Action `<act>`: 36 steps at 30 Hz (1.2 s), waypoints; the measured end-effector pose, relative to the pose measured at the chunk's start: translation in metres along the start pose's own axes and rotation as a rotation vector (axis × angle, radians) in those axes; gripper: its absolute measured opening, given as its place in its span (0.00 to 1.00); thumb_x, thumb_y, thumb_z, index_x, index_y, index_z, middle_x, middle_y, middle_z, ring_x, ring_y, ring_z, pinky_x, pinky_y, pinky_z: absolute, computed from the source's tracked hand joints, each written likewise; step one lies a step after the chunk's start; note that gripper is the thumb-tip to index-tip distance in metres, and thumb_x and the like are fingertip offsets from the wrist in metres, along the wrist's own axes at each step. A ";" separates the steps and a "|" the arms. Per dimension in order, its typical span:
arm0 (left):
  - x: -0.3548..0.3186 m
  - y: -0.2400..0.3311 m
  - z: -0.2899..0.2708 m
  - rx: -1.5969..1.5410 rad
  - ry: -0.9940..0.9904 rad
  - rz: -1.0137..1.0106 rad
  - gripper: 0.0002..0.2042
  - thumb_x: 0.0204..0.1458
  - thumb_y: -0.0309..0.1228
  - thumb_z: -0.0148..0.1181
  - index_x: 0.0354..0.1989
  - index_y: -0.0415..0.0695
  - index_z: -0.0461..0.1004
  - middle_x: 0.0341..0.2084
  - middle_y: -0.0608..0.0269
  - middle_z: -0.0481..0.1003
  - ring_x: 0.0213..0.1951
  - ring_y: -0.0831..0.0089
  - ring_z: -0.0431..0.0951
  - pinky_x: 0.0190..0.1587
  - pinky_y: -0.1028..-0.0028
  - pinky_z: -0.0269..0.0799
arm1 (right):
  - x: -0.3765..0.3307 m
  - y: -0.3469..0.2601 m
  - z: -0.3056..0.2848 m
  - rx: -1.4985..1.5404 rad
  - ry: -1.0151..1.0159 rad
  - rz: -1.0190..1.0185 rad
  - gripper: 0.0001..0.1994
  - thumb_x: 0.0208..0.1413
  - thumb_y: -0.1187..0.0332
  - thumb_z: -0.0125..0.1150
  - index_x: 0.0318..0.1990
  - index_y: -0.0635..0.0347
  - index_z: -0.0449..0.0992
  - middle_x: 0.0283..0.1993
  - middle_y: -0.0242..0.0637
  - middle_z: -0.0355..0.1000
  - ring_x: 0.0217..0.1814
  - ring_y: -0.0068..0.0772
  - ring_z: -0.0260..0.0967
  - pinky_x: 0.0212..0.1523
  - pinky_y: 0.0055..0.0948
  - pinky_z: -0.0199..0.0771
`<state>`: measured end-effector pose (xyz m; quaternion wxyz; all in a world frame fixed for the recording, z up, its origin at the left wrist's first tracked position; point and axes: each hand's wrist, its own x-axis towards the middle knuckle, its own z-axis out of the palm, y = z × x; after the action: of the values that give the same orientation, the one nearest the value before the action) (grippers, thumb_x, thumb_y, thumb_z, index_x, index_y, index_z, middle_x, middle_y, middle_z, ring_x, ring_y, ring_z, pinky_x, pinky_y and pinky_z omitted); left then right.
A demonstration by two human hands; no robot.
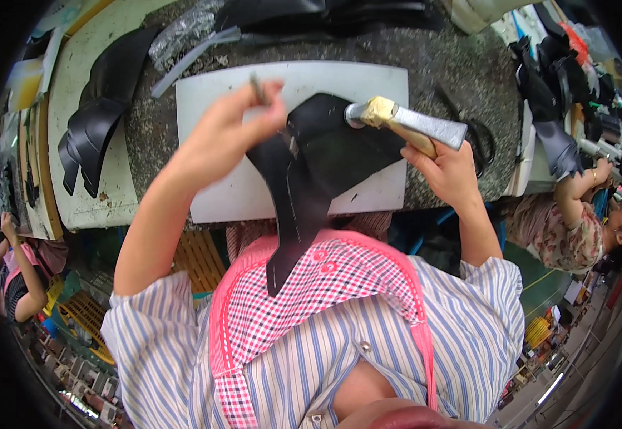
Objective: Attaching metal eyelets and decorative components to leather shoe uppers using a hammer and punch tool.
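Your checked pink apron bib (304, 286) over the striped shirt (461, 314) sits closest, at 6 o'clock, with the tail of a black leather piece (311, 171) hanging down onto it. Your left hand (229, 132) is pinched shut on a thin metal punch (258, 89), fingers together around its shaft, and its lower edge touches the leather's upper left edge. Your right hand (447, 168) is clamped on the handle of a metal hammer (407, 123), whose round face rests at the leather's top right, at about 1 o'clock from the frame's centre. Beneath the leather lies a white cutting board (218, 193) on a speckled stone bench (454, 64). Scissors (472, 136) lie just beside the hammer, to its right. At 10 o'clock, black cut leather pieces (96, 121) are stacked on a pale table (71, 79). At 3 o'clock another person's arm (575, 187) shows in a floral top; at 8 o'clock a second co-worker (21, 275) sits.
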<state>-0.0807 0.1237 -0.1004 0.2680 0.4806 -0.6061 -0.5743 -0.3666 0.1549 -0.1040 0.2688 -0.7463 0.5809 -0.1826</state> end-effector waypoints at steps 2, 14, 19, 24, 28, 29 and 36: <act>-0.027 0.007 0.007 -0.189 -0.047 -0.269 0.10 0.50 0.35 0.51 0.33 0.41 0.66 0.47 0.55 0.66 0.52 0.71 0.60 0.51 0.71 0.56 | 0.009 0.010 -0.010 0.149 0.160 -0.074 0.10 0.40 0.68 0.61 0.32 0.60 0.73 0.26 0.44 0.70 0.26 0.40 0.69 0.28 0.28 0.66; -0.049 -0.004 0.033 -0.706 0.060 -0.278 0.03 0.46 0.22 0.53 0.29 0.42 0.68 0.39 0.52 0.70 0.38 0.74 0.69 0.41 0.77 0.64 | 0.256 0.024 -0.041 -0.210 0.099 -0.039 0.20 0.29 0.53 0.66 0.25 0.59 0.72 0.29 0.42 0.71 0.34 0.40 0.68 0.35 0.33 0.66; -0.053 -0.008 0.020 -0.662 -0.091 -0.226 0.04 0.48 0.27 0.52 0.30 0.41 0.68 0.47 0.51 0.66 0.47 0.69 0.66 0.49 0.72 0.60 | 0.241 0.007 -0.046 -0.539 0.493 -0.264 0.18 0.38 0.58 0.63 0.29 0.64 0.72 0.25 0.47 0.70 0.29 0.45 0.68 0.30 0.38 0.65; -0.045 -0.009 0.026 -0.757 0.016 -0.485 0.02 0.49 0.24 0.51 0.30 0.44 0.66 0.49 0.53 0.64 0.41 0.75 0.68 0.43 0.77 0.63 | 0.232 0.006 -0.068 -0.422 0.663 -0.301 0.14 0.42 0.64 0.62 0.34 0.63 0.72 0.25 0.43 0.71 0.27 0.34 0.69 0.29 0.30 0.66; -0.043 -0.023 0.033 -0.738 -0.004 -0.124 0.02 0.48 0.25 0.52 0.30 0.44 0.66 0.44 0.53 0.68 0.41 0.74 0.70 0.41 0.76 0.67 | 0.201 -0.030 -0.093 0.202 0.557 -0.426 0.05 0.43 0.73 0.61 0.28 0.61 0.71 0.30 0.33 0.71 0.33 0.22 0.67 0.36 0.21 0.64; -0.042 -0.021 0.024 -0.743 0.070 -0.068 0.02 0.48 0.24 0.53 0.29 0.42 0.67 0.38 0.55 0.71 0.37 0.76 0.71 0.39 0.77 0.68 | 0.194 -0.042 -0.094 0.344 0.544 -0.431 0.05 0.43 0.75 0.60 0.28 0.61 0.71 0.31 0.32 0.71 0.33 0.20 0.66 0.36 0.20 0.64; -0.076 -0.008 -0.173 -0.420 0.578 0.230 0.09 0.52 0.30 0.49 0.35 0.37 0.68 0.39 0.51 0.71 0.37 0.75 0.73 0.41 0.79 0.69 | 0.128 -0.078 -0.117 0.749 0.303 -0.480 0.07 0.44 0.80 0.54 0.29 0.61 0.63 0.35 0.37 0.67 0.37 0.23 0.64 0.43 0.19 0.61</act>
<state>0.1035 0.1165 -0.0562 0.5834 0.4863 -0.4246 -0.4928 -0.3419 0.0237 0.0312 0.3818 -0.6761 0.3187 -0.5437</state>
